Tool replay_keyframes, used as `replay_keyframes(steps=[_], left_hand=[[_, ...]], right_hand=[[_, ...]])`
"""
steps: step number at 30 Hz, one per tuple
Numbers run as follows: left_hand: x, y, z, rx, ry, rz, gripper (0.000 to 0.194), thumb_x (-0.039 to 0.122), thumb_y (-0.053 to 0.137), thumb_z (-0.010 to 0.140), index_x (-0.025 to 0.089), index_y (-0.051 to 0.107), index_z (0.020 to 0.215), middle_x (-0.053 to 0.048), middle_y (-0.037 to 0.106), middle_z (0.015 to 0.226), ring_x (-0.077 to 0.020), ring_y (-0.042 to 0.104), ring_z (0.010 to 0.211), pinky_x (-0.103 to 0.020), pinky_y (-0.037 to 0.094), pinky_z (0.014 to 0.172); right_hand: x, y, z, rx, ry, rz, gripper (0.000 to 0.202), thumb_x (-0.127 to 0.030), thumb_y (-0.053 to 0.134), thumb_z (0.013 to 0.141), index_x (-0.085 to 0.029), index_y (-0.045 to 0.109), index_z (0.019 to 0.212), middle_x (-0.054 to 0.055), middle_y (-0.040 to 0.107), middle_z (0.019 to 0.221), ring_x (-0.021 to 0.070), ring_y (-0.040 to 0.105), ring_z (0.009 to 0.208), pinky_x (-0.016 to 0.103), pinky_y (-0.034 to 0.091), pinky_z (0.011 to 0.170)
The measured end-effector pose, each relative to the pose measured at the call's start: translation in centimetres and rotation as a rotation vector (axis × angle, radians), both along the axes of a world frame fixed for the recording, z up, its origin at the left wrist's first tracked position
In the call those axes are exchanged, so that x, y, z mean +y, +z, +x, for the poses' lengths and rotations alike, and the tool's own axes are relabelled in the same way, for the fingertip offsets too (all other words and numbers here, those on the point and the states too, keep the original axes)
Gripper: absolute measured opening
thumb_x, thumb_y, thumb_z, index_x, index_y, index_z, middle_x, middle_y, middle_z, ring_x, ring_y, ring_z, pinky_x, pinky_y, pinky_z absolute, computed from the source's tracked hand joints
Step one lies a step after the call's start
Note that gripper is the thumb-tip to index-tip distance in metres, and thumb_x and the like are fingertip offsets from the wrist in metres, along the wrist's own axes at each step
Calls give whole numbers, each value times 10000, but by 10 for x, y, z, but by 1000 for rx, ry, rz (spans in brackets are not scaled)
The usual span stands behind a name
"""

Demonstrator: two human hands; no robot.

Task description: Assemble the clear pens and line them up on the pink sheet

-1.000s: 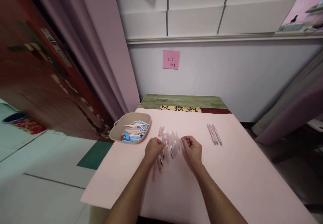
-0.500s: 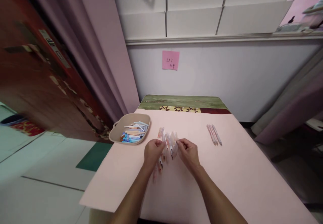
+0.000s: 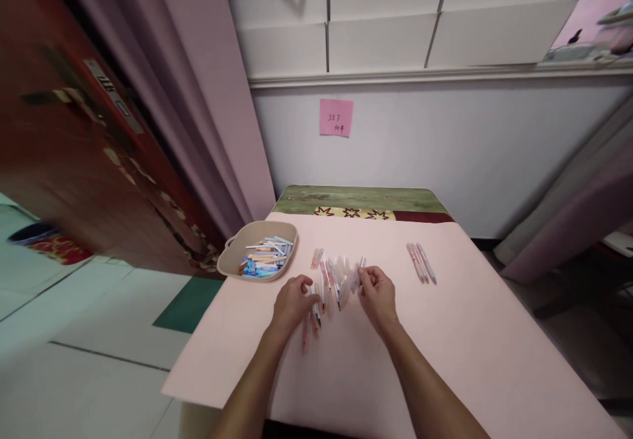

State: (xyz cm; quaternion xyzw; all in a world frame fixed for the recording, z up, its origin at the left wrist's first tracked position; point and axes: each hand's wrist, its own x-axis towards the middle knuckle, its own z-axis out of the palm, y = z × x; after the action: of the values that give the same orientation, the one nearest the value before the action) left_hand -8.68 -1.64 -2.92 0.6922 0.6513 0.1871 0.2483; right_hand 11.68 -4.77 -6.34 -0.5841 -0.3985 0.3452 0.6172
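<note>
- Loose pens (image 3: 332,281), slim, clear, white and pinkish, lie fanned mid-bench (image 3: 445,353) between the hands.
- Right hand (image 3: 378,294) pinches a pale pen (image 3: 362,263); left hand (image 3: 293,304) is at the pile's left side, its grip impossible to tell.
- Bare bench separates the pile from three pens (image 3: 421,264) rightward; a filled basket (image 3: 232,261) sits by the left edge.
- Hands are farther apart than half a second ago.

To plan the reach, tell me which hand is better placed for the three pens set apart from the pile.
Right, I'd judge: the right hand is nearer the three pens, though it seems to pinch a pen. The left hand is across the pile.
</note>
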Motion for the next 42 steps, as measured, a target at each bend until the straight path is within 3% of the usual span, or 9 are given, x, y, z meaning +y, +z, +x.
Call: replay_keyframes(steps=[5, 14, 22, 26, 33, 37, 42], left_hand=[[-1, 8, 8, 209, -160, -89, 734, 360, 784, 505, 203, 565, 1187, -73, 613, 1048, -246, 598, 939, -289, 403, 718], [-3, 12, 17, 317, -262, -65, 567, 360, 770, 518, 197, 574, 1024, -78, 595, 1032, -269, 557, 1022, -310, 396, 781], [-4, 7, 12, 202, -230, 0, 596, 329, 729, 601, 184, 521, 1140, -61, 634, 950, -236, 592, 910, -299, 405, 740], [-9, 11, 10, -66, -150, -1, 663, 268, 672, 667, 207, 424, 1279, -19, 641, 857, -183, 614, 748, -271, 412, 662], [-23, -1, 5, -856, -12, -136, 657, 210, 657, 666, 240, 390, 1265, 15, 647, 789, -111, 578, 566, -226, 440, 557], [-29, -10, -6, -1117, 85, -225, 597, 284, 710, 692, 222, 412, 1206, 0, 651, 752, -125, 588, 532, -239, 464, 515], [-37, -15, -18, -1402, 43, -184, 502, 274, 677, 783, 237, 437, 1222, -16, 653, 849, -104, 595, 583, -237, 487, 560]], right_hand=[[-1, -5, -1, -53, 22, -13, 350, -511, 573, 822, -173, 574, 728, -38, 529, 529, 104, 444, 466, 197, 334, 455], [2, -7, 5, -208, -57, -64, 450, -569, 516, 809, -152, 654, 909, 5, 621, 583, 151, 536, 526, 230, 390, 511], [2, -4, 20, -520, -70, -321, 306, -488, 548, 790, -219, 677, 859, -3, 661, 648, 171, 593, 615, 242, 345, 534], [1, -2, 19, -509, -71, -307, 318, -494, 505, 821, -227, 677, 831, -1, 677, 690, 165, 599, 637, 242, 356, 543], [0, -3, 18, -457, -89, -269, 333, -493, 510, 808, -210, 685, 812, 11, 681, 680, 173, 596, 609, 253, 380, 545], [-1, -9, 17, -431, -118, -221, 344, -496, 507, 802, -208, 694, 815, 10, 679, 675, 172, 594, 597, 254, 399, 550], [0, -16, 14, -339, -205, -136, 374, -473, 495, 812, -163, 681, 905, 23, 675, 687, 163, 580, 598, 244, 429, 577]])
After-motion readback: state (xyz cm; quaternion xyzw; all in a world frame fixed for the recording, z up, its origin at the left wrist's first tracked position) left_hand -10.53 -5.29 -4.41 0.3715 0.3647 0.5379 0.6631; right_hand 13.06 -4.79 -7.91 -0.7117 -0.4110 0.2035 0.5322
